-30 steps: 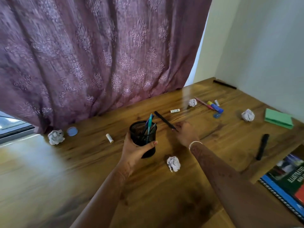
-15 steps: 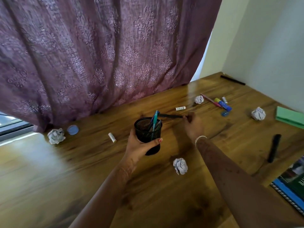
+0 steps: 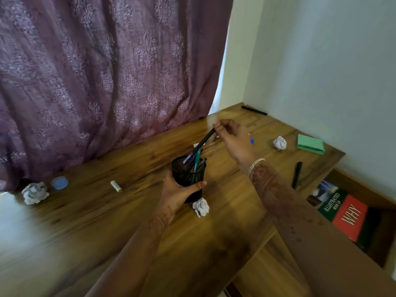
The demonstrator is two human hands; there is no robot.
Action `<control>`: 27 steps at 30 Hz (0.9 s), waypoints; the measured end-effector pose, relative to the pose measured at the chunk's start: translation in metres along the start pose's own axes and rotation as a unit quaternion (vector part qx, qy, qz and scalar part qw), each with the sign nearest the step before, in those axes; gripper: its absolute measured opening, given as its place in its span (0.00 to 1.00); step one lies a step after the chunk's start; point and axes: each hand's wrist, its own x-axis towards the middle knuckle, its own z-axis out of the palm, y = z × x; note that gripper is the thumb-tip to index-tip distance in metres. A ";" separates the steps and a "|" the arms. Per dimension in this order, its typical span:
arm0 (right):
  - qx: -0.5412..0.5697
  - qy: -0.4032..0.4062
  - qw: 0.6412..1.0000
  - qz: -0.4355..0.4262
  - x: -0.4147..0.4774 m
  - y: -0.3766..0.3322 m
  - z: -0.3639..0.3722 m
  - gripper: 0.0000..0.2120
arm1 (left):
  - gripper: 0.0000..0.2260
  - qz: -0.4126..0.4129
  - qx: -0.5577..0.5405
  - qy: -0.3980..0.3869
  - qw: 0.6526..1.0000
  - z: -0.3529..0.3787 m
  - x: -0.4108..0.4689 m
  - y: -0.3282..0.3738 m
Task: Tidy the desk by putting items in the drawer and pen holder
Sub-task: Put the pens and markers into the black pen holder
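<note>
One wide-angle view only, worn on the person's head, looking forward and down from the near side of the worktop [image 3: 96,221]. It sits close above the wood, which fills the lower half. It faces the far curtain [image 3: 96,71]; the wall [image 3: 321,71] closes the right, the drawer [image 3: 364,192] lies near right.

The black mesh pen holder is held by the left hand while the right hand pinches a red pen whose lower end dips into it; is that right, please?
Not quite: the pen is black, not red. In the head view the left hand holds the pen holder while the right hand pinches that pen, its lower end in the holder.
</note>
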 end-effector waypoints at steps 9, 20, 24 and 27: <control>-0.181 -0.079 0.980 -0.031 -0.040 0.009 -0.028 0.11 | 0.40 0.025 0.010 -0.011 1.000 0.030 -0.026 0.004; -0.075 0.135 0.980 0.124 -0.004 0.058 -0.065 0.02 | 0.41 0.036 -0.015 -0.014 0.999 0.042 0.012 0.011; -0.184 0.142 0.957 0.173 0.032 0.087 -0.082 0.10 | 0.38 0.036 -0.005 -0.004 0.999 0.050 0.053 0.010; -0.301 0.100 0.934 0.166 0.063 0.102 -0.088 0.13 | 0.44 0.029 -0.004 -0.008 1.000 0.058 0.082 0.006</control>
